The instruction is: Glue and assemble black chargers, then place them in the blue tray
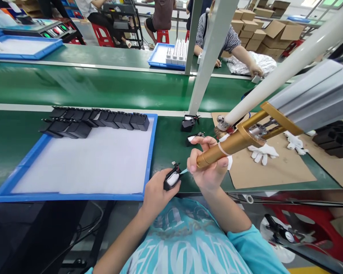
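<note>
Small black case (167, 183) in the left hand (156, 188), gold dispenser (217, 154) in the right hand (207, 173).
Blue tray (152, 152) at left; left grip curled round the case by the worktop's (171, 146) near edge; pale nozzle (184, 172) at the case's rim; right grip wrapped about the dispenser.

Workshop interior: near tabletop (168, 152), green, pale-edged; glossy green strip (103, 85) beyond it, streaked with reflected light; far tabletop (103, 57), green, parallel. One white upright post (204, 64), between the two. Red plastic stools (101, 37), several, on pale floor (87, 27). Black shelved rack (135, 28), behind. Cardboard boxes (248, 28), brown, stacked, upper right, one open-flapped.
</note>
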Tool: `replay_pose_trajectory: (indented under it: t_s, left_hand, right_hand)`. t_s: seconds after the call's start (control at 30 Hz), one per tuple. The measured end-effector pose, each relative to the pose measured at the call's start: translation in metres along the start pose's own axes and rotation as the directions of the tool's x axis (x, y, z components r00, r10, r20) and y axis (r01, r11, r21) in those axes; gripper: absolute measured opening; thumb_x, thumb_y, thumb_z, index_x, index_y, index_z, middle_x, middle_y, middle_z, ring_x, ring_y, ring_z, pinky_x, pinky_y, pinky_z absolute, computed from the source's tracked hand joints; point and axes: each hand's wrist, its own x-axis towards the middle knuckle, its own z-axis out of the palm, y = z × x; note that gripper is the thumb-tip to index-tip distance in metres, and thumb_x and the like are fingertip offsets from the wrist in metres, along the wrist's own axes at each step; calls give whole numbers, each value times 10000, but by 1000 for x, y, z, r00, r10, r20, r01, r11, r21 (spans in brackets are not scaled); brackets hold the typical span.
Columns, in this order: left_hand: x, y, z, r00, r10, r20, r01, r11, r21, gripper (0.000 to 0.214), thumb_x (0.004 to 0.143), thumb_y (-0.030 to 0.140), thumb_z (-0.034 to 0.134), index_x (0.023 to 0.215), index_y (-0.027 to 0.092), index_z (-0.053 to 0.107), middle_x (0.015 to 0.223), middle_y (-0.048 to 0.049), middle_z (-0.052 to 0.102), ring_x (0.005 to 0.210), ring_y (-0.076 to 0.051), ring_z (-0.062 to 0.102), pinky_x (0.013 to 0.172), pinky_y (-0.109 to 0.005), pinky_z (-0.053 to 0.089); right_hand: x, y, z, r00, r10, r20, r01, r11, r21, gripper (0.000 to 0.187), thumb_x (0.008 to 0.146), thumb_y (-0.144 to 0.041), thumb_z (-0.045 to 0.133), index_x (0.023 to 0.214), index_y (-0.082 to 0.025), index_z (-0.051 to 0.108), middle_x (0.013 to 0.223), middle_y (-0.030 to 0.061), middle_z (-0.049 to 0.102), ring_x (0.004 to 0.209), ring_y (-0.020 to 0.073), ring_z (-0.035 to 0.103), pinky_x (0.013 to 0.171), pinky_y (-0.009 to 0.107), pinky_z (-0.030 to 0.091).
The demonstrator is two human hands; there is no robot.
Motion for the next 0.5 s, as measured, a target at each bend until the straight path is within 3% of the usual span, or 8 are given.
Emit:
replay_pose_trajectory:
  t_s: [0.17, 0.37, 0.5]
  left_hand:
    - [1, 1, 0, 998, 46, -43, -47, 999, -11, 316, 821, 309, 663, 1096, 189, 563, 910, -36, 695, 786, -185, 677, 695, -281, 527]
    - [1, 1, 1, 999, 21, -30, -22, 999, -29, 324, 815, 295, 667, 1101, 188, 561, 928, -35, 696, 808, -186, 679, 711, -279, 529]
    - [3, -1, 6, 999, -40, 6, 40, 999, -23, 312, 825, 285, 648, 1109, 197, 553, 947, -33, 693, 833, -191, 676, 737, -292, 530]
  right_hand:
    - [1, 1, -1, 997, -63, 38, 62, 997, 46, 429, 746, -657, 628, 851, -251, 540, 959, -13, 587, 375, 41, 492, 296, 200, 333]
    - [1, 1, 2, 998, -62, 4, 61, 996, 67, 507, 726, -675, 628, 1061, -295, 591, 993, 0, 607, 382, 53, 495, 276, 217, 339]
    - [0, 1, 5, 999, -53, 7, 53, 995, 81, 492, 745, -682, 597, 1062, -306, 593, 1003, 1, 605, 397, 54, 499, 296, 217, 334]
